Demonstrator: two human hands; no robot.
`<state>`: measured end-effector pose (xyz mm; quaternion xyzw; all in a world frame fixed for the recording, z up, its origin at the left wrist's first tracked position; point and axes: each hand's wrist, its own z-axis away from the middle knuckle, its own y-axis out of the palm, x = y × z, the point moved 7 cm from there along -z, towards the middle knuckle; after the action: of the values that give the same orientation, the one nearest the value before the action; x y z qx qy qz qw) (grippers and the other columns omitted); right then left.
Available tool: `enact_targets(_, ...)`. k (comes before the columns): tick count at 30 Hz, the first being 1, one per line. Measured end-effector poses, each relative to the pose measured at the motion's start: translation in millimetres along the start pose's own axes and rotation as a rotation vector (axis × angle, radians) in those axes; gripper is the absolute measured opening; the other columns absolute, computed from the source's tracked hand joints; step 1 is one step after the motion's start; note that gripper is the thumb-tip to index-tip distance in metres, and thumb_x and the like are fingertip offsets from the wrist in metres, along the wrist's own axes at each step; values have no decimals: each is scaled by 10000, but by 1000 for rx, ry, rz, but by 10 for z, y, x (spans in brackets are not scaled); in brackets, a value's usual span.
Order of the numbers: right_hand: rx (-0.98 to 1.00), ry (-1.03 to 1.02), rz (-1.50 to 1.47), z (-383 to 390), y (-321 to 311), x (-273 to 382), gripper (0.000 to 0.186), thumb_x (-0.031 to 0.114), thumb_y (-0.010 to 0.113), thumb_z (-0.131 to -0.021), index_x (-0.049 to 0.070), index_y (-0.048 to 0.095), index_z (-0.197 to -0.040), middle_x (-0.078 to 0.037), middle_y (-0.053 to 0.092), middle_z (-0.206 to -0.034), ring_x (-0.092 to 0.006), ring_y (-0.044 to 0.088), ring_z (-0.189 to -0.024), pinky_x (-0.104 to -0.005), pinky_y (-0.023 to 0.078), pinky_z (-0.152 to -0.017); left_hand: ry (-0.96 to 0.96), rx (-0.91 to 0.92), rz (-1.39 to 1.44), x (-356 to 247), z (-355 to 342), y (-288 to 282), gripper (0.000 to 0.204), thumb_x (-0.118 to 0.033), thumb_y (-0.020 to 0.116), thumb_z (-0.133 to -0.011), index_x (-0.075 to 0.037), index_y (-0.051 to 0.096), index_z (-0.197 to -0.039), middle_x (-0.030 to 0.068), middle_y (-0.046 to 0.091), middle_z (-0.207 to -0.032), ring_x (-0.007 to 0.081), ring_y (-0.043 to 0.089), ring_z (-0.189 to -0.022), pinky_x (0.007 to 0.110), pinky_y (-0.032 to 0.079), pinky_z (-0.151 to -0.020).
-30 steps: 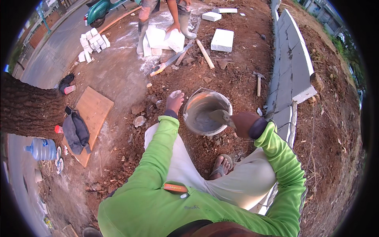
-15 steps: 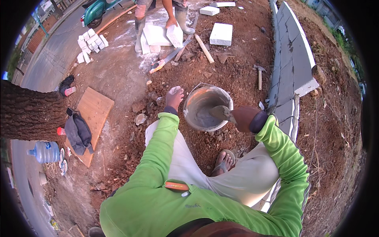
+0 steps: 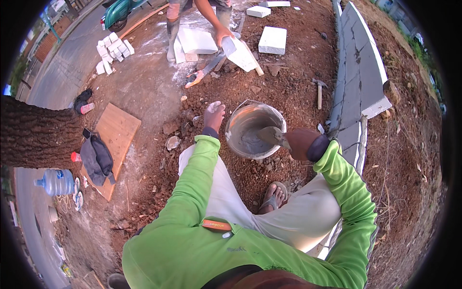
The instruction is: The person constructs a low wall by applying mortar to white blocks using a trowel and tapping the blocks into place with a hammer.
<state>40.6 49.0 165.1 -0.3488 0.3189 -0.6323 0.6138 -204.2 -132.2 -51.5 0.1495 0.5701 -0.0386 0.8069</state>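
Note:
A round bucket (image 3: 236, 130) with wet grey mortar (image 3: 250, 142) in its bottom stands on the soil in front of me. My right hand (image 3: 302, 143) is wrapped round the handle of a trowel (image 3: 270, 135), whose blade reaches over the right rim into the bucket. Just left of the rim, my left hand (image 3: 214, 116) hovers with curled fingers and nothing visible in it. Beyond the bucket, a co-worker's hand (image 3: 223, 33) grips a white block (image 3: 239, 54), tilted above the ground.
A grey block wall (image 3: 353, 72) runs along my right, with a hammer (image 3: 319, 94) beside it. A handsaw (image 3: 202, 72) and white blocks (image 3: 272, 40) lie ahead. Left are a wooden board (image 3: 118, 127), a dark bag (image 3: 96, 159), a water jug (image 3: 55, 182) and a tree trunk (image 3: 38, 132).
The co-worker's hand has moved the white block right and toward me, over the wooden stick. My trowel and both my hands stay nearly where they were.

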Motion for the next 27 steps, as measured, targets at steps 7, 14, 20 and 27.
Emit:
enact_targets(7, -70, -4, -44, 130, -74, -51, 293, 142, 699, -720, 12, 748, -979, -200, 746, -933, -380, 730, -933, -477, 578, -838, 26, 12, 15, -96, -152, 45, 459, -243, 744, -924, -49, 607, -1317, 33, 704, -1076, 145, 644, -866, 302, 520, -759)
enact_targets(14, -155, 6, -202, 318, -101, -228, 267, 135, 689, -765, 23, 736, -1002, -211, 734, -937, -408, 711, -937, -492, 567, -839, 188, 151, -260, -360, -991, 642, 407, -91, 751, -895, 35, 607, -1254, 75, 718, -1063, 125, 663, -911, 263, 527, -794)
enact_targets(20, -294, -60, -495, 209, 388, -521, 331, 139, 681, -826, 71, 692, -1150, -237, 715, -915, -434, 695, -898, -505, 561, -844, 190, 93, -727, 129, -2154, 659, 586, -266, 832, -828, 78, 627, -1256, 189, 708, -1213, 265, 678, -1072, 372, 506, -963)
enact_targets(27, -297, -195, -1090, 104, 792, -683, 456, 173, 705, -880, 52, 633, -1314, -212, 725, -1055, -370, 704, -973, -454, 544, -907, 96, 13, -1032, 477, -2997, 168, 796, -439, 842, -799, 108, 589, -1318, 239, 639, -1346, 329, 596, -1286, 411, 456, -1059)
